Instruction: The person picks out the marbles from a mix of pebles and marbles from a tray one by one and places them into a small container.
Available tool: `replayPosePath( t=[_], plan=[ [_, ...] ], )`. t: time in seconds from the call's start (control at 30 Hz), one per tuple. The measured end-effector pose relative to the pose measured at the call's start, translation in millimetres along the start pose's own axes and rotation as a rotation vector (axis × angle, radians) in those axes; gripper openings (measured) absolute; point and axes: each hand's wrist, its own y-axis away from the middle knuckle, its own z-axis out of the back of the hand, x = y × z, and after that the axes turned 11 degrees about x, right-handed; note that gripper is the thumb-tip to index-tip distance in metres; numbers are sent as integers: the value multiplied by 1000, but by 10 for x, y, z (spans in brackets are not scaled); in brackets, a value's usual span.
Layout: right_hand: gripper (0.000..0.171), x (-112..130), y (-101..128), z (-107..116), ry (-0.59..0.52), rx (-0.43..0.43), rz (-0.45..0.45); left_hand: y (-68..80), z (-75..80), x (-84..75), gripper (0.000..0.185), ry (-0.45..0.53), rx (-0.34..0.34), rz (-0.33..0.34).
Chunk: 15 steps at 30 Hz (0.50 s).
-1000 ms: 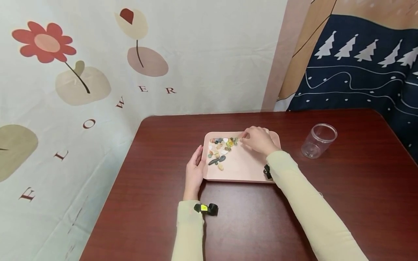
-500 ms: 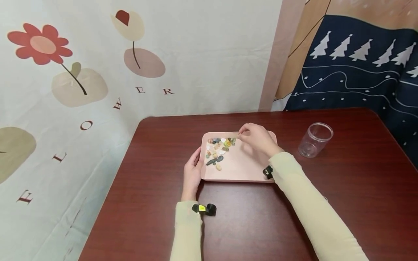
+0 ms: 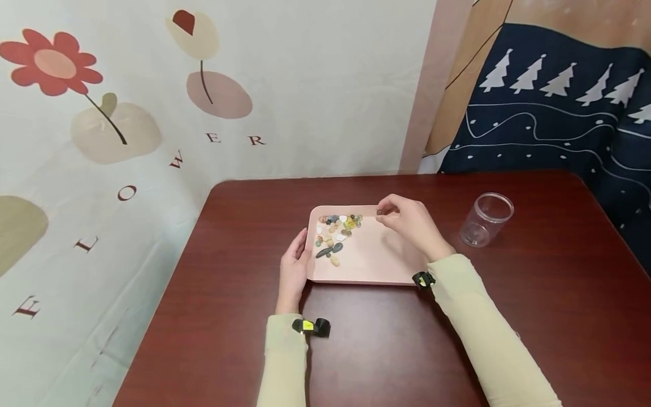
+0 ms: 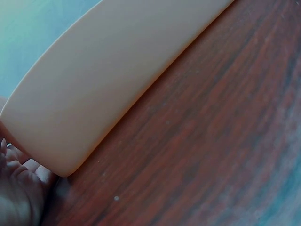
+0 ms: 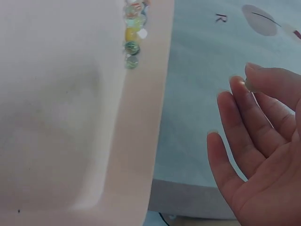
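Observation:
A pink tray (image 3: 376, 265) lies on the table, its left part strewn with pebbles (image 3: 330, 249) and glass marbles (image 3: 351, 223). My left hand (image 3: 292, 271) grips the tray's left side, thumb at the rim; in the left wrist view some of its fingers (image 4: 33, 169) are hidden behind the tray's corner. Over the tray's far right part, my right hand (image 3: 412, 223) pinches a small glass marble (image 5: 250, 85) between thumb and index finger. Its other fingers are spread loosely. In the right wrist view a row of marbles (image 5: 132, 48) lies along the tray's wall.
To the right of the tray a clear round jar (image 3: 486, 220) stands without a lid on the dark red-brown table (image 3: 376, 345). Behind the table hangs a pale cloth (image 3: 325, 102) with flower prints, and a dark blue one (image 3: 539, 130) at the right.
My right hand has lifted a little off the tray's far edge and shifted right, with the marble now showing at its fingertips. The left hand keeps its hold on the tray.

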Motion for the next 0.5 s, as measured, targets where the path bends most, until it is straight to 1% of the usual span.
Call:
replayPosePath(
  t=[0.1,0.2,0.33,0.4,0.5],
  plan=[
    [15,9,85,39,5,-29,31,-5,2,-21,39,8,-6,-10],
    [16,10,183,69,18,-65,45,16,-1,-92,41,30,7,-13],
    [19,-4,314,85,15,-100,19,56,-19,-206,45,31,10,-16],
    [19,-11,374,88,15,-113,13,44,-17,-172,46,15,13,-36],
    [15,-21,441,90,33,-146,27,1,-10,-61,48,12,4,-65]
  ],
)
